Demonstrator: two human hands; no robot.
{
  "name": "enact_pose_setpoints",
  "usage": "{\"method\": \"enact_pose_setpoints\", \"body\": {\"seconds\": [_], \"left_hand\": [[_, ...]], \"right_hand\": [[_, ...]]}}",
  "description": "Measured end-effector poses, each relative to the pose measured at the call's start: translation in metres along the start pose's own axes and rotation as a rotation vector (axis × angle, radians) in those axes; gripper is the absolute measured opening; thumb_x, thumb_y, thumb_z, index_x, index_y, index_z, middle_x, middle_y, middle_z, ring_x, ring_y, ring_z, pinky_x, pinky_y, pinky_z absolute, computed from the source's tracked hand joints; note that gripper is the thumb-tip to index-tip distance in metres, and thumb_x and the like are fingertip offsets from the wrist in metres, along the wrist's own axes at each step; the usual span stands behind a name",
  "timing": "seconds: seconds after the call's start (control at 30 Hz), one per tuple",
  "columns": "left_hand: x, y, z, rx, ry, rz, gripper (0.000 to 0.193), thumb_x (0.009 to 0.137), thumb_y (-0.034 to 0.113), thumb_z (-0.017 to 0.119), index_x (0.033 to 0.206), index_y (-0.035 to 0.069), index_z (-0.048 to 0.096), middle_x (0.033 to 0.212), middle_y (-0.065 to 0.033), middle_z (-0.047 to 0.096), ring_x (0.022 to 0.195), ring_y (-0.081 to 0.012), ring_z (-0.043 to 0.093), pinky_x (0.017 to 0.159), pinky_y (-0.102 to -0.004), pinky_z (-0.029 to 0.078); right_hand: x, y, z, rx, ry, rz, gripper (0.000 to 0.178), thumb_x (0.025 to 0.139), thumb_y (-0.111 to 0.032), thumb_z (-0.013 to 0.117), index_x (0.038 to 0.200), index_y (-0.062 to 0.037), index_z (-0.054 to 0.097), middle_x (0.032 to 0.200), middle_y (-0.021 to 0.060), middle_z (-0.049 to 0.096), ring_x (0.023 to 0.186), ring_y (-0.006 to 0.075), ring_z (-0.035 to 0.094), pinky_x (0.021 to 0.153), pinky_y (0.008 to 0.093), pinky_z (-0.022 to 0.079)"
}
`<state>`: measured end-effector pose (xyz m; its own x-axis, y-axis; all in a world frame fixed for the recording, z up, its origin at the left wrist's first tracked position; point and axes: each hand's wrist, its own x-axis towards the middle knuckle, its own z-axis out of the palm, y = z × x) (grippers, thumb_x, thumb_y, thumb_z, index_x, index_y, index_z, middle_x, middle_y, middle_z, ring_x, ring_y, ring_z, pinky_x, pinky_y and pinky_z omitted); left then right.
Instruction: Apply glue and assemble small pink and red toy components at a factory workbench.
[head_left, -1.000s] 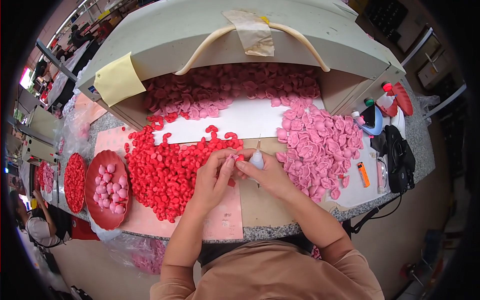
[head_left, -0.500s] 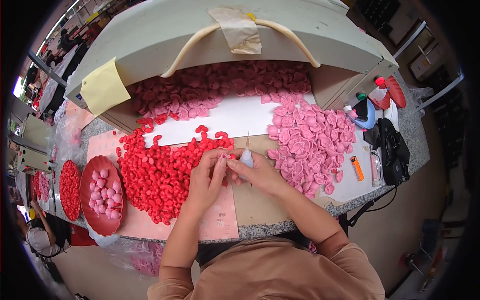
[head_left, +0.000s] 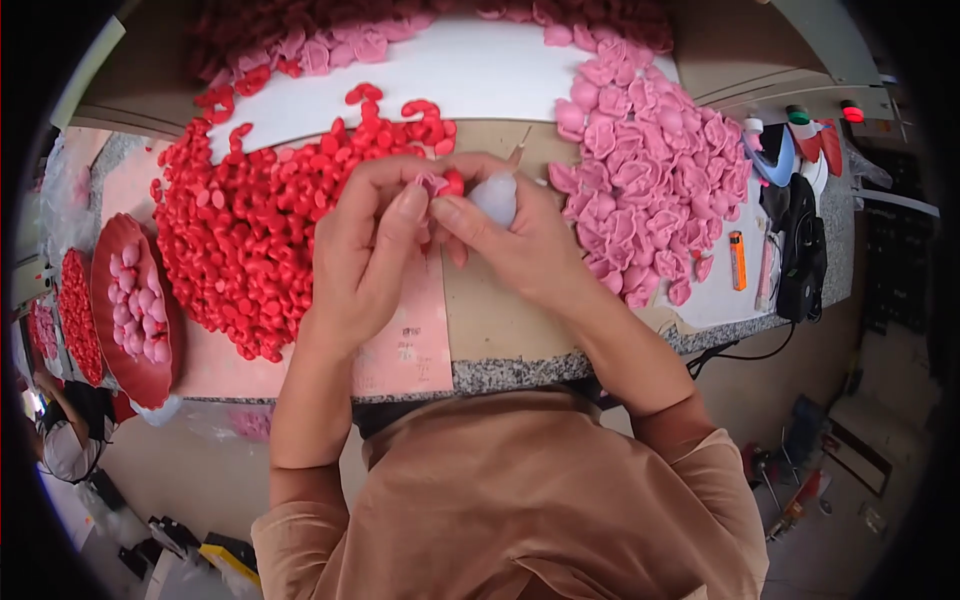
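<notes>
Nearest my camera was the brown shirt (head_left: 500, 490), with both bare forearms reaching past it over the speckled edge (head_left: 520, 376) of the table. Beyond that I had the two hands close together above the brown board (head_left: 505, 310), fingertips nearly meeting; I could not tell whether they touched. The left hand (head_left: 368, 240) pinched a small pink piece (head_left: 432, 183) between thumb and fingers. The right hand (head_left: 520, 240) gripped the bottle (head_left: 494, 199), its thin needle (head_left: 521, 143) pointing up and away. A red piece (head_left: 453, 184) sat at the right thumb, just beside the pink one; from my end I could not make out whether the two were joined.

To the left, the red pile (head_left: 255, 235) spread over the pink sheet (head_left: 425, 340); further left lay the red tray (head_left: 150, 385), holding pink balls (head_left: 140, 310). Right of the hands I saw the pink pile (head_left: 650, 170), then an orange lighter (head_left: 738, 260) and a black pouch (head_left: 802, 240). Farthest off, a white strip (head_left: 460, 75) ran between the piles, with more pink petals (head_left: 340, 45) heaped behind it.
</notes>
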<state>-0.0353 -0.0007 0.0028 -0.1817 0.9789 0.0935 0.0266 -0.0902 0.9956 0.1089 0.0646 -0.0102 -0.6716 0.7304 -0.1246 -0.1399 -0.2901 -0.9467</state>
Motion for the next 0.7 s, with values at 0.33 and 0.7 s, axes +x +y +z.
{"method": "enact_pose_setpoints", "body": {"seconds": [0.33, 0.7], "left_hand": [[-0.001, -0.019, -0.005, 0.097, -0.057, -0.035, 0.023, 0.096, 0.012, 0.043, 0.115, 0.004, 0.051, 0.087, -0.0053, 0.064, 0.075, -0.0113, 0.061, 0.065, -0.0252, 0.05], [-0.009, 0.008, -0.012, -0.061, -0.113, 0.03, 0.017, 0.096, 0.016, 0.044, 0.098, 0.001, 0.051, 0.083, -0.0105, 0.065, 0.064, -0.0176, 0.064, 0.061, -0.0311, 0.051]], "right_hand": [[-0.002, -0.002, 0.004, -0.107, 0.174, 0.18, 0.034, 0.088, -0.02, 0.06, 0.117, -0.0042, 0.053, 0.076, 0.0009, 0.061, 0.059, 0.0067, 0.056, 0.043, 0.02, 0.042], [-0.003, 0.006, -0.002, 0.015, 0.033, 0.077, 0.027, 0.092, -0.02, 0.056, 0.11, -0.0004, 0.052, 0.074, 0.0023, 0.053, 0.058, 0.0059, 0.049, 0.042, 0.0179, 0.037]]}}
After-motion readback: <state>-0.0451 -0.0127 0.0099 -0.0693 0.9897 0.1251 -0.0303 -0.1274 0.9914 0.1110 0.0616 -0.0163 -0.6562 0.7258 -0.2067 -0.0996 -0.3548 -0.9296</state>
